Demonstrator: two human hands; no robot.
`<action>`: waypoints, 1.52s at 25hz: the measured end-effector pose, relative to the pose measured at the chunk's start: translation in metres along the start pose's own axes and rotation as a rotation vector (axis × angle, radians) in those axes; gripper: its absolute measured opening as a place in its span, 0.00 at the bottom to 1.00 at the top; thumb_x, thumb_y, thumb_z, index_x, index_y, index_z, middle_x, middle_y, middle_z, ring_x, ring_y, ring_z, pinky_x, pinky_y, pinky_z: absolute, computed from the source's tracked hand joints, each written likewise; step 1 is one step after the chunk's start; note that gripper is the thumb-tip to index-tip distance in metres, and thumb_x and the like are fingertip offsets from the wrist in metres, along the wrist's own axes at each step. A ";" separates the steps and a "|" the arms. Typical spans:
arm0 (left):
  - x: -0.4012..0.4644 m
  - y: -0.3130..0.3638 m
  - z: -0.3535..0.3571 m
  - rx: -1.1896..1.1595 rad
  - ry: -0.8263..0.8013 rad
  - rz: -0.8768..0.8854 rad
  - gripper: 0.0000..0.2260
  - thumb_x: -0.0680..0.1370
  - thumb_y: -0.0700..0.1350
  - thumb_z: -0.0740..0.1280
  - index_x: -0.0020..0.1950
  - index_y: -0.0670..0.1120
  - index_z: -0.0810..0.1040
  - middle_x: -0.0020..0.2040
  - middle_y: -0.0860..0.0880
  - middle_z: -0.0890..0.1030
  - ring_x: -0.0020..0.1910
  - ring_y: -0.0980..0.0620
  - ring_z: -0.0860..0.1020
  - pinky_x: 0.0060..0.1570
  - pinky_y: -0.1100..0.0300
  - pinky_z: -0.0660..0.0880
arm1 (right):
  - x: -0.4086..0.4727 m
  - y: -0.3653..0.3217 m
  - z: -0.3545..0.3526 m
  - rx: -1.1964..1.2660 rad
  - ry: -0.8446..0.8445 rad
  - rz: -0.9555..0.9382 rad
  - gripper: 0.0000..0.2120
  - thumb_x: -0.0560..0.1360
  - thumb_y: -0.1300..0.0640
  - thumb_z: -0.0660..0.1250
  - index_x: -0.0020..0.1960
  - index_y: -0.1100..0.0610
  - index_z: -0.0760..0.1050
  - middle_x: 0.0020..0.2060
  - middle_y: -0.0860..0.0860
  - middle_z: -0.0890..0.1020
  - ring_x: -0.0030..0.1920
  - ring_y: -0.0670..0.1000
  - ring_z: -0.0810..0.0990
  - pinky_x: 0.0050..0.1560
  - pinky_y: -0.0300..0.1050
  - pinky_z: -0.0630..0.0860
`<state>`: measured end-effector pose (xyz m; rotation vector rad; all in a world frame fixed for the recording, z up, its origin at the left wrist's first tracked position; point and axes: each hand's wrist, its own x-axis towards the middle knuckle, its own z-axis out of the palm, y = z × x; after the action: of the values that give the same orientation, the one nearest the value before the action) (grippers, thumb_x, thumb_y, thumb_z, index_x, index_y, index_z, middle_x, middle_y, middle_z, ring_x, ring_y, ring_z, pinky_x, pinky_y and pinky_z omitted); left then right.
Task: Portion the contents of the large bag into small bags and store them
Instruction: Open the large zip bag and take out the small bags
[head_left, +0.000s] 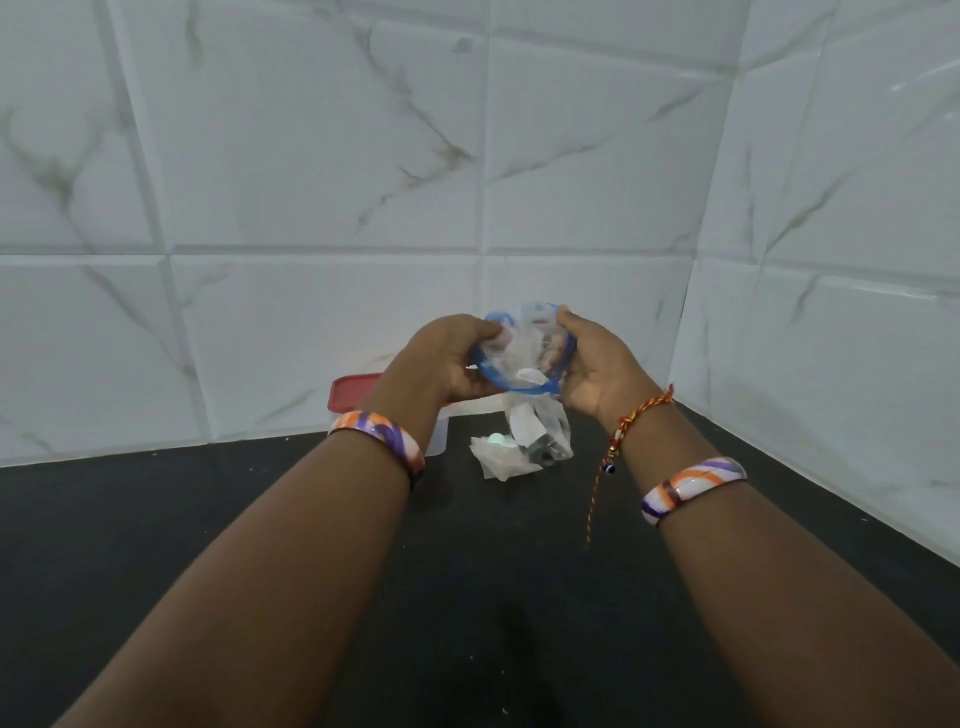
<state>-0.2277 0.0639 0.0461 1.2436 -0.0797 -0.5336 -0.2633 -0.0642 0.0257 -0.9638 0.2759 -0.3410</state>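
Right now the clear zip bag with the blue seal strip (524, 358) is held up in the air above the dark surface (260, 545), its mouth pulled into a rounded opening between the two hands. The left hand (447, 364) pinches the near-left part of the blue rim with curled fingers and thumb; the right hand (597, 364) pinches the right side the same way. The bag's body hangs down, with something small and dark near its bottom, too blurred to name.

Judging by this, the step is opening or spreading the mouth. To do it well, both grips should stay on the seal strip itself, pulling evenly apart so the film does not tear, and the bag should stay upright so nothing spills.

Just below lie crumpled clear bags (501, 457) on the surface, and behind the left wrist stands a red-lidded plastic container (358, 395) against the marbled tile wall (311, 156).
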 end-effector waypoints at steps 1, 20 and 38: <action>-0.001 0.001 -0.001 -0.136 -0.023 0.010 0.05 0.79 0.38 0.61 0.50 0.38 0.74 0.44 0.41 0.77 0.40 0.46 0.78 0.39 0.50 0.79 | -0.004 -0.003 -0.002 0.009 -0.008 0.016 0.12 0.79 0.53 0.61 0.50 0.62 0.75 0.37 0.57 0.82 0.36 0.53 0.82 0.37 0.47 0.82; 0.021 -0.031 0.016 -0.034 -0.095 -0.042 0.11 0.75 0.40 0.69 0.52 0.35 0.74 0.39 0.42 0.77 0.35 0.49 0.78 0.39 0.57 0.80 | 0.013 0.022 -0.008 0.373 -0.038 -0.187 0.14 0.81 0.52 0.54 0.41 0.58 0.70 0.37 0.56 0.78 0.37 0.51 0.81 0.41 0.48 0.80; 0.025 -0.038 -0.011 0.950 -0.116 0.605 0.21 0.68 0.42 0.76 0.58 0.46 0.74 0.51 0.47 0.79 0.48 0.51 0.79 0.46 0.58 0.78 | 0.014 0.034 -0.036 0.186 -0.077 0.187 0.12 0.79 0.62 0.55 0.45 0.64 0.76 0.34 0.60 0.81 0.34 0.54 0.81 0.35 0.49 0.80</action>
<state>-0.2150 0.0548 0.0020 1.9917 -0.8587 -0.0006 -0.2587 -0.0787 -0.0231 -0.7598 0.2571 -0.1549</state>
